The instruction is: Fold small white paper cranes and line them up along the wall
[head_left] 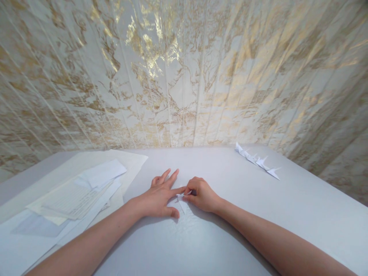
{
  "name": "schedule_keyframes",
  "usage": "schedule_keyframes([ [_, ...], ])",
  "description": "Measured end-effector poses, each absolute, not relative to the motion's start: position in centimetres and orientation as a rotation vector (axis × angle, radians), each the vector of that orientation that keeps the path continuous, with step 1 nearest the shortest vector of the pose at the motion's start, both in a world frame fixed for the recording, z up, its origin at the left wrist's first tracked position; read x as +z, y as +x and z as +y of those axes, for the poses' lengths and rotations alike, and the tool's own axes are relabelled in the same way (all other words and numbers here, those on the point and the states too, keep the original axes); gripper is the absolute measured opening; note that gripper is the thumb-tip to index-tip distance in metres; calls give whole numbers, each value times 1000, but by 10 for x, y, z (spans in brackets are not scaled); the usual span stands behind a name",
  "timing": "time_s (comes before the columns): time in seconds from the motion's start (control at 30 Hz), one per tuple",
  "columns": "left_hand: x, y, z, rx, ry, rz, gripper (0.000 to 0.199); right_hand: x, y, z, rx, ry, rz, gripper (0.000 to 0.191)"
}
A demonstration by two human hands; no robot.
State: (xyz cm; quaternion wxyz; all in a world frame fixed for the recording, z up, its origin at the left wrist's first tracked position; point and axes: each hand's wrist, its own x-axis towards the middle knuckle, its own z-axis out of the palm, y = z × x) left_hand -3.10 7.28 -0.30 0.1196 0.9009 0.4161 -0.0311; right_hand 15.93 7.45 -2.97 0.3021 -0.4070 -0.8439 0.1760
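Crease gently, keeping the small white origami piece (182, 204) steady on the tabletop (261, 205). Pinched at the upper end by thumb and index of the right hand (203, 194); not grasped by the spread left hand (157, 197). Lies below frame centre, between both hands, near the left index fingertip (181, 190).

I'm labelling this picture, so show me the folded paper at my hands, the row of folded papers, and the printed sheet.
Small folded paper (183, 205): head view, visible lower part.
Row of folded papers (261, 163): head view, piece near middle.
Printed sheet (73, 200): head view, lines of text.
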Motion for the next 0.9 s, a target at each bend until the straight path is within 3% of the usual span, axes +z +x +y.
schedule_keyframes([
  [0.17, -6, -24, 70, 17, 2585, 1323, 64, -30, 160, 75, 461, -1096, -2241, 10],
  [0.37, -9, -9, 59, 81, 2494, 1541, 63, -25, 160, 75, 477, -1115, -2318, 6],
  [0.63, -4, -8, 59, -5, 2429, 1534, 99, -20, 161, 74, 537, -1116, -2329, 8],
  [0.8, -10, -9, 61, 43, 2419, 1611, 62, -20, 162, 74, 542, -1107, -2318, 8],
  [0.9, -11, -9, 63, 1, 2416, 1622, 68, -21, 162, 74, 532, -1107, -2330, 8],
])
